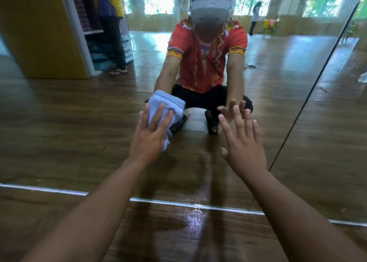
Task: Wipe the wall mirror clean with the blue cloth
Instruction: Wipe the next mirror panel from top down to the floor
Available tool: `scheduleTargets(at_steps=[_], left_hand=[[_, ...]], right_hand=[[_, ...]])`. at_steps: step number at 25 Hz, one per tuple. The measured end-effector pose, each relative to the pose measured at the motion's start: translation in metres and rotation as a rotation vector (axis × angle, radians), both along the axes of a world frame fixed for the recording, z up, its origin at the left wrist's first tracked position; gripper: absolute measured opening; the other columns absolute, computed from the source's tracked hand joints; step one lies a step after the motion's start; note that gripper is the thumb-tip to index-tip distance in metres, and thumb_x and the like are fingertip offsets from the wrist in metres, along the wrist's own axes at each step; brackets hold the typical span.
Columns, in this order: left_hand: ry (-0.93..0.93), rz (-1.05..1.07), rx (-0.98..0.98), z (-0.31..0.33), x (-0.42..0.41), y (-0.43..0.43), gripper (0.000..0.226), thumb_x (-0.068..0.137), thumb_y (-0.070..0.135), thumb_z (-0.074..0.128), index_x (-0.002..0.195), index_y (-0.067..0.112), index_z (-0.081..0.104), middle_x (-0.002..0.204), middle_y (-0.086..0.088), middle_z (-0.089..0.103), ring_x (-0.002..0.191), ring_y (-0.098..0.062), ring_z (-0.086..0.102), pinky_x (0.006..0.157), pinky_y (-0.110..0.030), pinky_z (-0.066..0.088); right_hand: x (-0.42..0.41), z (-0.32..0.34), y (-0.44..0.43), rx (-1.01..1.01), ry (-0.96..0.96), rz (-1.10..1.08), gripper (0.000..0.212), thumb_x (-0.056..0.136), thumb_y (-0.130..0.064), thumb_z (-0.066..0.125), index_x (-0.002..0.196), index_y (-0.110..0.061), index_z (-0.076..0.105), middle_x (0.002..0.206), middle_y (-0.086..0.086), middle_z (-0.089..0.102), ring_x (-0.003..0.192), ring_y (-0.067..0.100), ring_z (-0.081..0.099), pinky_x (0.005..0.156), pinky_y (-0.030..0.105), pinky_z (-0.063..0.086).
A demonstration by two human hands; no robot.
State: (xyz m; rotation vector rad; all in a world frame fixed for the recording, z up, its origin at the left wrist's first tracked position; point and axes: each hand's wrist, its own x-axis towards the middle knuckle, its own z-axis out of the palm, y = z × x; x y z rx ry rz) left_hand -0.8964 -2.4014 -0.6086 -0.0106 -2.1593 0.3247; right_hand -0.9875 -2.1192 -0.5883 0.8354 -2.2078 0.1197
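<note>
The wall mirror [79, 126] fills most of the view and reaches down to the floor. Its glass shows streaks and droplets near the top. My left hand [149, 136] presses the folded blue cloth [168, 106] flat against the lower glass, fingers straight. The cloth sticks out above and to the right of my fingers. My right hand [242, 142] is spread flat with its fingertips on the glass, to the right of the cloth, holding nothing. The reflection shows me crouching in a red shirt.
A thin metal strip [59, 190] marks the mirror's bottom edge above the wet wooden floor [178, 232]. A dark vertical seam [309, 95] joins the neighbouring mirror panel on the right. Reflected: a yellow cabinet [39, 33], two people, a chair.
</note>
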Motion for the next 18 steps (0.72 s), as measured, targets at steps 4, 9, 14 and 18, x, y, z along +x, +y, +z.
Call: scheduleTargets(at_steps=[4, 9, 14, 18], left_hand=[[0.146, 0.067, 0.378, 0.002, 0.019, -0.033, 0.084, 0.086, 0.005, 0.05, 0.16, 0.017, 0.013, 0.167, -0.012, 0.003, 0.148, -0.049, 0.005, 0.119, -0.061, 0.021], [0.289, 0.128, 1.0, -0.002, 0.022, -0.036, 0.075, 0.094, -0.003, 0.048, 0.16, 0.013, 0.015, 0.168, -0.013, 0.0, 0.153, -0.042, -0.002, 0.124, -0.043, 0.008], [0.478, 0.171, 1.446, -0.005, 0.017, -0.03, 0.08, 0.091, -0.005, 0.048, 0.16, 0.012, 0.011, 0.168, -0.012, -0.001, 0.155, -0.028, 0.008, 0.122, -0.027, 0.01], [0.542, 0.178, 1.795, -0.038, 0.017, -0.024, 0.08, 0.093, -0.001, 0.048, 0.161, 0.017, 0.01, 0.168, -0.004, 0.004, 0.15, -0.026, 0.027, 0.12, -0.032, 0.028]], right_hand=[[0.007, 0.002, -0.019, 0.04, 0.04, 0.052, 0.119, 0.059, -0.033, 0.095, 0.159, -0.024, 0.032, 0.169, 0.016, 0.01, 0.153, 0.039, 0.01, 0.12, 0.057, 0.019], [0.011, -0.005, -0.01, 0.098, 0.013, 0.034, 0.115, 0.063, -0.034, 0.094, 0.16, -0.028, 0.031, 0.17, 0.011, -0.002, 0.155, 0.041, 0.006, 0.118, 0.061, 0.023], [0.013, -0.002, 0.002, 0.137, -0.062, -0.021, 0.113, 0.071, -0.033, 0.09, 0.162, -0.03, 0.023, 0.17, 0.011, -0.009, 0.155, 0.044, 0.002, 0.12, 0.06, 0.02], [0.014, -0.001, 0.0, 0.137, -0.039, -0.01, 0.112, 0.068, -0.032, 0.092, 0.16, -0.028, 0.029, 0.17, 0.013, 0.0, 0.154, 0.045, 0.008, 0.119, 0.06, 0.025]])
